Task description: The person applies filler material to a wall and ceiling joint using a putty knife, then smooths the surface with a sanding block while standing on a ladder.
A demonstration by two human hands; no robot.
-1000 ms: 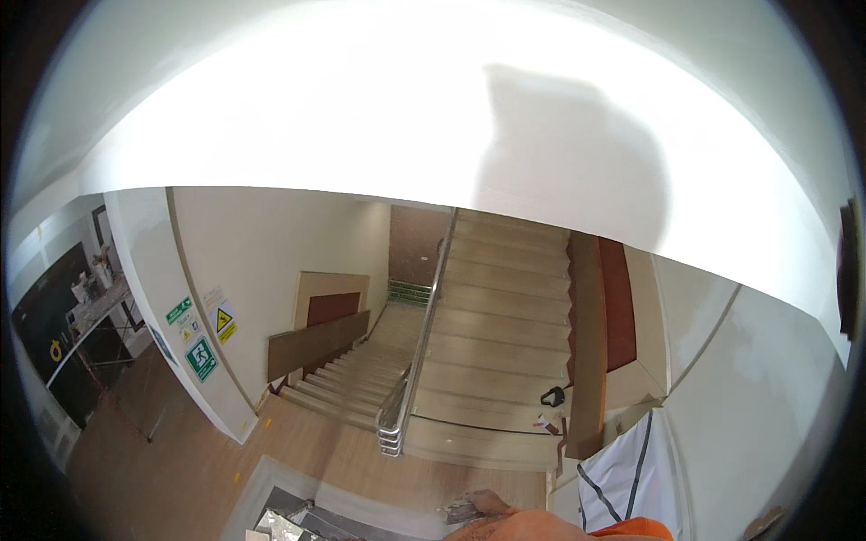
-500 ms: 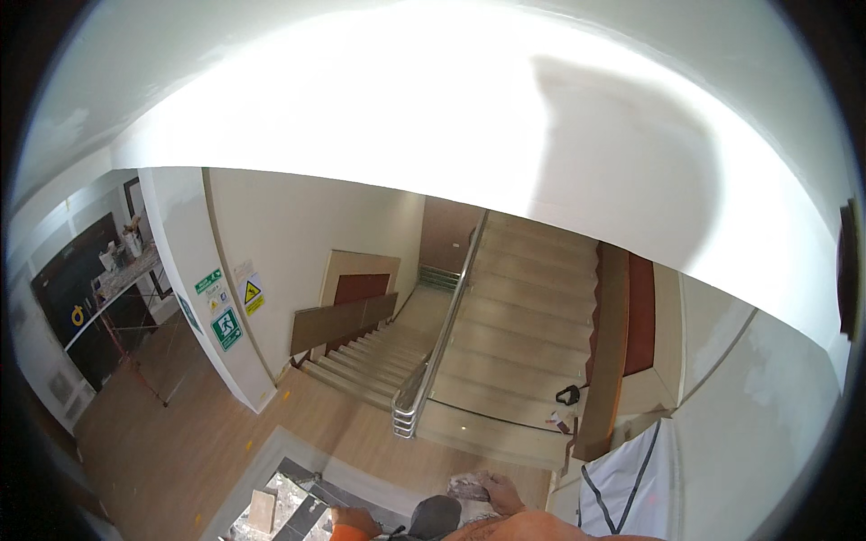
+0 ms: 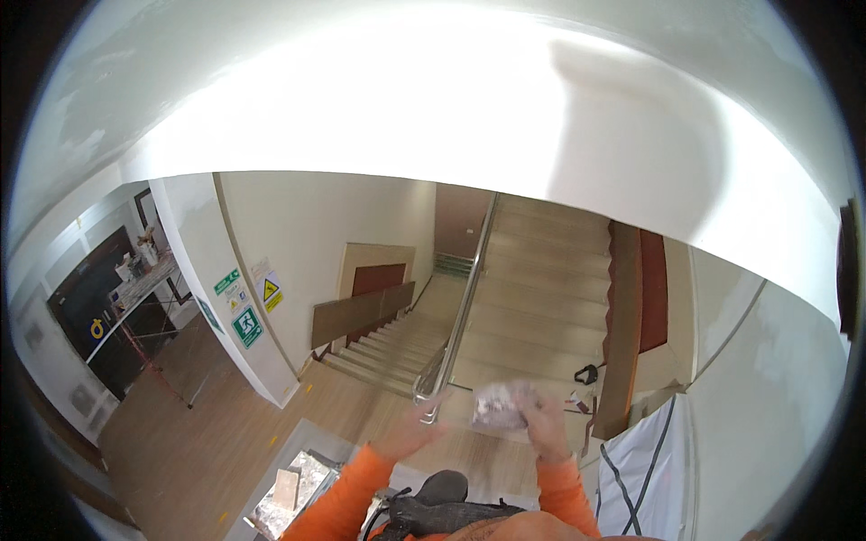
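In my right hand (image 3: 547,426) is a pale, plaster-smeared rectangular block or slab (image 3: 498,406), gripped at its right end. Motion blurs it, and I cannot make out its exact kind. My left hand (image 3: 408,439) is raised to the left of it, apart from it, with fingers stretched out and nothing in them. Both forearms wear orange sleeves. Below my left arm lies a plaster-stained board (image 3: 311,473) with a small tan block (image 3: 285,490) on it. My dark shoe (image 3: 445,487) shows between my arms.
Ahead, stairs (image 3: 541,288) go up and others (image 3: 383,352) down, split by a metal handrail (image 3: 465,311). A signed pillar (image 3: 225,298) and a littered scaffold platform (image 3: 144,284) stand left. White sheeting (image 3: 645,464) hangs right. A pale bulkhead (image 3: 361,108) crosses overhead.
Both hands have risen higher into view, the right one carrying the plaster-smeared block. My left hand has moved up and right, off the board area. The view has shifted slightly.
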